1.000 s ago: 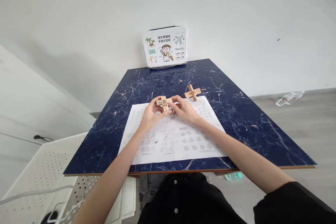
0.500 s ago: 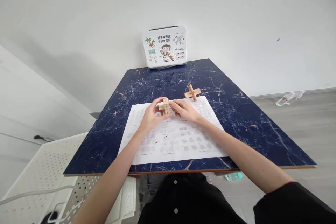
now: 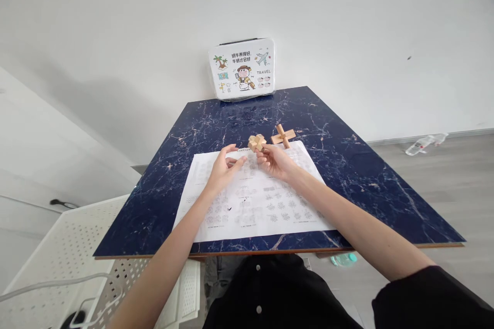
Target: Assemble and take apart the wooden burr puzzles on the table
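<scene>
Right hand holding the wooden puzzle, left hand off it.

Right hand (image 3: pixel 276 162) is pinching the wooden puzzle (image 3: pixel 257 142) at the fingertips, holding it raised over the far edge of the printed sheet (image 3: pixel 254 205). Left hand (image 3: pixel 223 168) is hovering just beside it, fingers loosely spread, gripping nothing. The puzzle is reading as a compact closed knot with no loose pieces showing, so I'm judging this one done or near done; can't tell if every piece is seated. A wooden cross (image 3: pixel 283 135) is sitting on the blue marble bench (image 3: pixel 366 185) near the puzzle's right, at the sheet's corner. An illustrated tin (image 3: pixel 242 68) is standing at the far edge against the wall.
</scene>
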`<state>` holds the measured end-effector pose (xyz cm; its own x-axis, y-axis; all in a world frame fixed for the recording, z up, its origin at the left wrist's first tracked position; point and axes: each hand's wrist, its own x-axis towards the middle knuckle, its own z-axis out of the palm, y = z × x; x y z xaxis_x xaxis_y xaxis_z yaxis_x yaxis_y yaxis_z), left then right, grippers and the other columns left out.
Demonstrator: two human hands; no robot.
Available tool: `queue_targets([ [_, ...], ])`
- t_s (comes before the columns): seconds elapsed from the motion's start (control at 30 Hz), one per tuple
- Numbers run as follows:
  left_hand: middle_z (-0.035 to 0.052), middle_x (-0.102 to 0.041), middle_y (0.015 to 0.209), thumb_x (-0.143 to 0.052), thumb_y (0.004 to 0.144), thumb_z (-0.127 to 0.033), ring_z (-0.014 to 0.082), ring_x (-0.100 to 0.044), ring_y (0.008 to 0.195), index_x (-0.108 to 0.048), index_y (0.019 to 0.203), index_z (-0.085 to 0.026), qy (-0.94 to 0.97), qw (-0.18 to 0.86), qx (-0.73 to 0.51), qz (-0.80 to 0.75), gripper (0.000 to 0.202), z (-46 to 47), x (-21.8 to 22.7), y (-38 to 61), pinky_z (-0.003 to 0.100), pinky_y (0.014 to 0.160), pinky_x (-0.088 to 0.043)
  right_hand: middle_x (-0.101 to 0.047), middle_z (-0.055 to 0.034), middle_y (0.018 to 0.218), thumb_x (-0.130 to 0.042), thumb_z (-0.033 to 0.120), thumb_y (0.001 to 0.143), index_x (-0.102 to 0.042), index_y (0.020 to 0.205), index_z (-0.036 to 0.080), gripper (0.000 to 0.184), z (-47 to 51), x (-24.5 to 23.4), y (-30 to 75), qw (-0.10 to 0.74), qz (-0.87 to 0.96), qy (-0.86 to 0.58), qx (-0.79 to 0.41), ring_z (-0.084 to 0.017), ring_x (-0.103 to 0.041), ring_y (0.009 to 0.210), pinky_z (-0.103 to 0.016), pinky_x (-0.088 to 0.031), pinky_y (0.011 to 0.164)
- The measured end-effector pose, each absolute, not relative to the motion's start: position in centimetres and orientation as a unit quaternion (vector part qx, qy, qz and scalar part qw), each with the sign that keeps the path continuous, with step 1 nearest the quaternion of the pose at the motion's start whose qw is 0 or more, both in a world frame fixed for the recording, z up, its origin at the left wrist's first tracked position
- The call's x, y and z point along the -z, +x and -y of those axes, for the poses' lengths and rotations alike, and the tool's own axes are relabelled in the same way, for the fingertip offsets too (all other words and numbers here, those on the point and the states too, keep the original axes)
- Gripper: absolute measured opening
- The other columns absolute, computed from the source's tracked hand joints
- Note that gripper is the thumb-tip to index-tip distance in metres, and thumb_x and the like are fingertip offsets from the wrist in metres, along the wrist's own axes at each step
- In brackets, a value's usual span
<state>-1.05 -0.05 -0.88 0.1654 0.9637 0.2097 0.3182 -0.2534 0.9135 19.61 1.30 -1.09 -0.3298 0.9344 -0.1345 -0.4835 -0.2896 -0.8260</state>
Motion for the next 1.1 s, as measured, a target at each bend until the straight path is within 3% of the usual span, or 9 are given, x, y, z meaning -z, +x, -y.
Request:
queue_targets([
  [0.17,0.0131,-0.067,0.136,-0.072,0.095,-0.042,0.0156,-0.072,0.084,-0.061,0.127,-0.020,0.696,0.346,-0.409,-0.478,0.040,0.0,0.9,-1.2,0.030,0.073,-0.055,-0.050,0.0016,0.063,-0.069,0.054,0.093,-0.051,0.078,0.024,0.038,-1.5,1.1,19.9,0.490,0.357,-0.317,-0.729,-0.011,-0.039,0.048,-0.024,-0.038,0.038],
  [0.3,0.0075,-0.076,0.101,-0.065,0.098,-0.037,0.0181,-0.068,0.073,-0.068,0.112,-0.021,0.763,0.268,-0.354,-0.470,0.022,0.4,0.8,-1.1,0.032,0.068,-0.053,-0.056,0.0018,0.065,-0.082,0.047,0.085,-0.055,0.078,0.023,0.037,-0.3,0.8,19.0,0.458,0.406,-0.326,-0.720,-0.011,-0.047,0.051,-0.023,-0.041,0.042],
  [0.43,0.0016,-0.068,0.075,-0.065,0.089,-0.018,0.0194,-0.060,0.063,-0.069,0.089,-0.023,0.822,0.203,-0.283,-0.450,0.006,1.0,0.7,-1.1,0.032,0.064,-0.045,-0.060,0.0035,0.059,-0.082,0.039,0.086,-0.056,0.079,0.023,0.031,1.0,0.7,17.9,0.418,0.519,-0.340,-0.664,-0.012,-0.054,0.050,-0.025,-0.046,0.048],
  [0.63,0.0024,-0.066,0.074,-0.061,0.087,-0.014,0.0214,-0.059,0.063,-0.063,0.080,-0.023,0.847,0.148,-0.245,-0.448,0.012,1.5,0.7,-1.3,0.032,0.061,-0.040,-0.061,0.0054,0.055,-0.063,0.033,0.097,-0.051,0.086,0.026,0.018,1.9,0.8,17.8,0.378,0.676,-0.363,-0.517,-0.014,-0.056,0.046,-0.030,-0.046,0.053],
  [0.87,0.0032,-0.066,0.075,-0.061,0.086,-0.013,0.0226,-0.061,0.065,-0.061,0.082,-0.023,0.853,0.118,-0.213,-0.462,0.011,1.4,0.9,-1.1,0.032,0.061,-0.040,-0.067,-0.0003,0.070,-0.063,0.025,0.091,-0.050,0.080,0.025,0.018,1.9,1.2,17.4,0.394,0.721,-0.401,-0.405,-0.017,-0.062,0.062,-0.031,-0.045,0.060],
  [1.1,0.0039,-0.070,0.081,-0.060,0.085,-0.012,0.0220,-0.063,0.068,-0.059,0.086,-0.022,0.851,0.103,-0.181,-0.483,0.010,1.6,0.7,-0.9,0.032,0.061,-0.040,-0.067,0.0010,0.069,-0.062,0.022,0.090,-0.051,0.079,0.024,0.016,2.0,1.4,17.3,0.384,0.736,-0.414,-0.374,-0.015,-0.061,0.062,-0.031,-0.045,0.062],
])
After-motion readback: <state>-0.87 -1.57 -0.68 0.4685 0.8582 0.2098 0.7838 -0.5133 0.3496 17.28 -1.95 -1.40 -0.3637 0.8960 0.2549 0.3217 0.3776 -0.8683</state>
